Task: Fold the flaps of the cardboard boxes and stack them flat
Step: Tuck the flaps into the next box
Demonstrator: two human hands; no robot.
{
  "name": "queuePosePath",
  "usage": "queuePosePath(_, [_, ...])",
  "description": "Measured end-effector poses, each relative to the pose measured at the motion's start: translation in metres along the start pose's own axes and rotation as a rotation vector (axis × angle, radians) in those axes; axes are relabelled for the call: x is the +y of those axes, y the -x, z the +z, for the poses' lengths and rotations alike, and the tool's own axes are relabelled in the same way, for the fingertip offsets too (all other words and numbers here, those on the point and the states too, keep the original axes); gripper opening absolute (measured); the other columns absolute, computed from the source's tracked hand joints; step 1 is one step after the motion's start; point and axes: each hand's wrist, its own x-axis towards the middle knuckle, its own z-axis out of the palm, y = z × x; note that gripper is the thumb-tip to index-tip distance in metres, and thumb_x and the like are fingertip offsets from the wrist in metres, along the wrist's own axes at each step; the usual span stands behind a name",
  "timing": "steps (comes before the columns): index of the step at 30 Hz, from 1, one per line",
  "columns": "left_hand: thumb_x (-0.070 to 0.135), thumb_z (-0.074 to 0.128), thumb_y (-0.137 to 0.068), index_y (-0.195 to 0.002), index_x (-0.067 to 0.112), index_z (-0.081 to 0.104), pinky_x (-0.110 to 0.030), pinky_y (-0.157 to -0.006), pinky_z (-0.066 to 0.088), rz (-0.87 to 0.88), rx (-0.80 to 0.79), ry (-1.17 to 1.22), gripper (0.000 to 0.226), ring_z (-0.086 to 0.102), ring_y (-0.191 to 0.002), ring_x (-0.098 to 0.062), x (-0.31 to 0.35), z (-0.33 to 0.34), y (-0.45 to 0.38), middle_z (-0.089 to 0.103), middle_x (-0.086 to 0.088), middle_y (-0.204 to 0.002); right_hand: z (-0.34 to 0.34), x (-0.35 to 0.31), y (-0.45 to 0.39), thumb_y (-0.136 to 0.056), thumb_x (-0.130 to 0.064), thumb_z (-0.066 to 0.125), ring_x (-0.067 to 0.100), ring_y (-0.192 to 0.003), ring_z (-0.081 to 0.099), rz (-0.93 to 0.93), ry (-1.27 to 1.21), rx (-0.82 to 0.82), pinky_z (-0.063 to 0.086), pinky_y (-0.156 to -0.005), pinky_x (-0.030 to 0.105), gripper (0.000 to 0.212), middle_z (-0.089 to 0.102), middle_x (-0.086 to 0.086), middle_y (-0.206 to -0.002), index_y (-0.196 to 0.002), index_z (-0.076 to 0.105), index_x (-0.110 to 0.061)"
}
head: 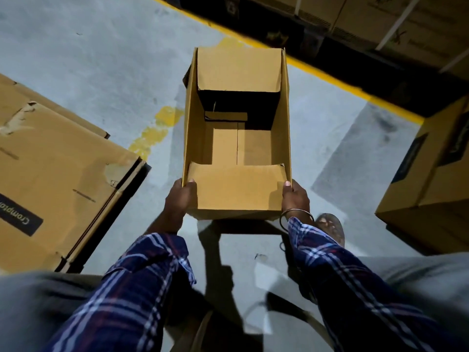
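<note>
An open brown cardboard box [237, 196] hangs in front of me above the grey floor, its mouth facing up. The near and far short flaps are folded inward; the bottom inside shows a centre seam. My left hand [179, 199] grips the near left corner, thumb over the near flap. My right hand [295, 196], with a metal bangle on the wrist, grips the near right corner the same way. A stack of flattened boxes [58, 174] with a black label lies on the floor at the left.
A closed carton [431, 179] stands at the right. Strapped cartons [380, 19] on dark pallets line the back, behind a yellow floor line [330, 74]. One sandalled foot [331, 227] shows below the box. Grey concrete floor lies around.
</note>
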Motion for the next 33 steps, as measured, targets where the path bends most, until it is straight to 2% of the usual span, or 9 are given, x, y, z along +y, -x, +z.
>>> queuePosePath(4, [0.052, 0.043, -0.1, -0.144, 0.017, 0.051, -0.054, -0.1, 0.053, 0.034, 0.019, -0.094, 0.057, 0.06, -0.114, -0.035, 0.003, -0.001, 0.005, 0.061, -0.009, -0.13, -0.003, 0.005, -0.006, -0.109, -0.04, 0.033, 0.036, -0.118, 0.057, 0.002, -0.007, -0.032, 0.044, -0.103, 0.046, 0.045, 0.063, 0.014, -0.13, -0.131, 0.061, -0.013])
queuePosePath(9, [0.06, 0.046, -0.093, -0.149, 0.026, 0.044, -0.053, -0.097, 0.056, 0.023, -0.019, -0.005, 0.065, 0.062, -0.115, -0.033, 0.004, -0.001, 0.011, 0.062, -0.008, -0.133, -0.002, 0.002, -0.002, -0.11, -0.042, 0.027, 0.037, -0.132, 0.05, -0.018, 0.012, -0.043, 0.038, -0.112, 0.049, 0.049, 0.053, 0.013, -0.146, -0.146, 0.049, -0.016])
queuePosePath(14, [0.056, 0.053, -0.097, -0.127, 0.013, 0.056, -0.047, -0.096, 0.056, -0.042, -0.034, 0.046, 0.053, 0.064, -0.11, -0.034, 0.021, -0.006, 0.023, 0.065, -0.013, -0.127, -0.013, -0.001, -0.008, -0.108, -0.05, 0.029, 0.037, -0.131, 0.049, -0.008, -0.017, -0.141, 0.037, -0.111, 0.048, 0.054, 0.053, 0.013, -0.147, -0.148, 0.047, -0.018])
queuePosePath(18, [0.049, 0.062, -0.098, -0.143, 0.006, 0.042, -0.053, -0.097, 0.052, -0.059, -0.023, -0.053, 0.066, 0.058, -0.124, -0.044, 0.044, -0.014, 0.042, 0.055, -0.023, -0.14, -0.014, -0.016, -0.017, -0.103, -0.059, 0.038, 0.041, -0.135, 0.046, -0.07, 0.094, -0.069, 0.036, -0.113, 0.05, 0.066, 0.047, 0.019, -0.149, -0.15, 0.041, -0.014])
queuePosePath(21, [0.043, 0.064, -0.099, -0.153, 0.009, 0.032, -0.048, -0.103, 0.048, 0.049, 0.042, -0.173, 0.071, 0.049, -0.134, -0.04, 0.074, -0.029, 0.062, 0.043, -0.02, -0.154, -0.006, -0.035, -0.008, -0.104, -0.045, 0.046, 0.032, -0.151, 0.026, -0.343, 0.291, 0.166, 0.024, -0.122, 0.047, 0.058, 0.034, 0.011, -0.161, -0.154, 0.039, -0.016])
queuePosePath(24, [0.048, 0.06, -0.101, -0.156, 0.012, 0.036, -0.045, -0.105, 0.044, 0.248, 0.017, -0.348, 0.07, 0.047, -0.139, -0.036, 0.116, -0.05, 0.084, 0.04, -0.016, -0.159, 0.007, -0.057, -0.002, -0.103, -0.036, 0.049, 0.025, -0.154, 0.02, -0.593, 0.406, 0.136, 0.015, -0.125, 0.044, 0.051, 0.039, 0.007, -0.16, -0.15, 0.045, -0.019])
queuePosePath(27, [0.055, 0.059, -0.099, -0.151, 0.017, 0.047, -0.047, -0.111, 0.042, 0.388, -0.135, -0.568, 0.066, 0.051, -0.135, -0.031, 0.153, -0.078, 0.112, 0.049, -0.01, -0.154, 0.022, -0.071, -0.012, -0.104, -0.05, 0.04, 0.028, -0.154, 0.019, -0.592, 0.618, -0.074, 0.007, -0.125, 0.049, 0.054, 0.048, 0.009, -0.154, -0.149, 0.045, -0.02])
queuePosePath(29, [0.057, 0.059, -0.097, -0.15, 0.022, 0.049, -0.042, -0.106, 0.043, 0.457, -0.193, -0.669, 0.064, 0.052, -0.133, -0.027, 0.168, -0.1, 0.138, 0.053, -0.006, -0.15, 0.026, -0.075, -0.016, -0.103, -0.059, 0.033, 0.03, -0.152, 0.024, -0.539, 0.744, -0.182, 0.004, -0.123, 0.055, 0.06, 0.05, 0.012, -0.151, -0.147, 0.046, -0.02])
queuePosePath(33, [0.058, 0.061, -0.094, -0.145, 0.027, 0.053, -0.042, -0.104, 0.046, 0.503, -0.208, -0.621, 0.061, 0.06, -0.122, -0.023, 0.164, -0.131, 0.17, 0.066, -0.003, -0.133, 0.019, -0.084, -0.01, -0.105, -0.053, 0.034, 0.03, -0.137, 0.045, -0.557, 0.675, -0.148, 0.013, -0.121, 0.056, 0.051, 0.058, 0.009, -0.142, -0.138, 0.056, -0.021])
